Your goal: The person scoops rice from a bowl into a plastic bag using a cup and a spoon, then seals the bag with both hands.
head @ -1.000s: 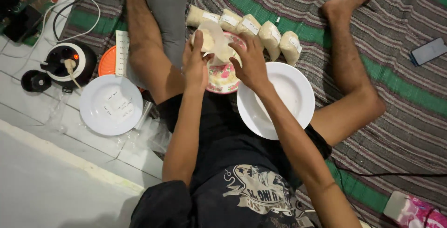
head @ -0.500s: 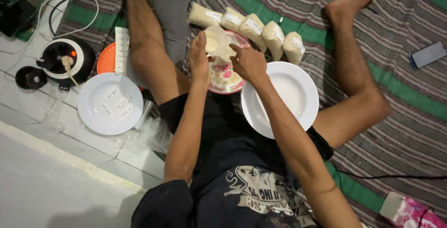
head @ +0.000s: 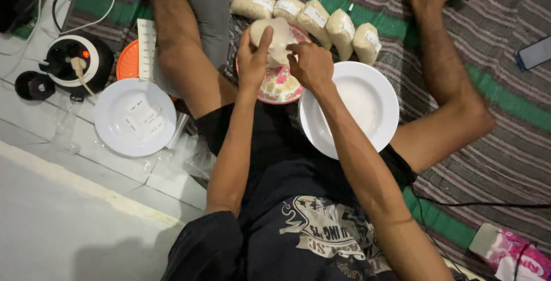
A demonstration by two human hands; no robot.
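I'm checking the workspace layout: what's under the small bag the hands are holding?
Under the bag, held by the left hand and right hand, sits a pink patterned plate. Its middle is covered by the hands.

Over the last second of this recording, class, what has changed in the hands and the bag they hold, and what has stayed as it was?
Little moved. Both hands, left hand and right hand, keep hold of the small filled plastic bag over the pink patterned plate; the right fingers have shifted slightly at its top. The row of filled bags, white bowl and white plate with labels stayed put.
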